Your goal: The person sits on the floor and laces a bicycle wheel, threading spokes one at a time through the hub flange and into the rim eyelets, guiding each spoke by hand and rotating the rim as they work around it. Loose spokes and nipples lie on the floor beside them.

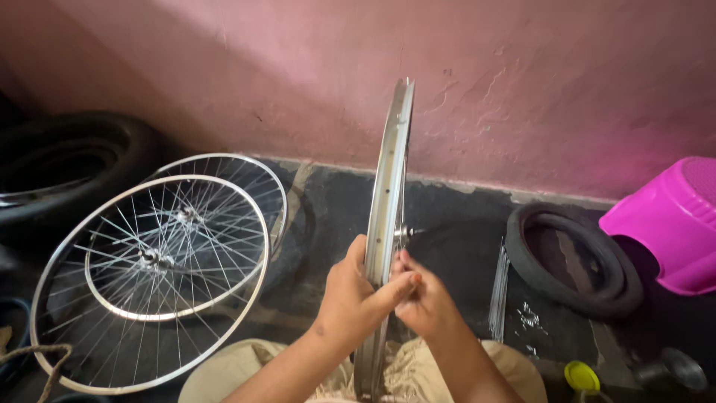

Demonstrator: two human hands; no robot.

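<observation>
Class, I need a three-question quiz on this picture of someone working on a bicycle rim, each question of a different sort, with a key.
1. True or false: both hands grip the upright rim.
2. Which lies at far right? A) pink plastic stool B) a blue bucket C) a ladder
3. Fill in: the finished spoked wheels lean at the person's ____ side.

Key:
1. True: the left hand and the right hand both hold the rim edge-on.
2. A; it sits beside a black tyre on the floor.
3. left.
</observation>
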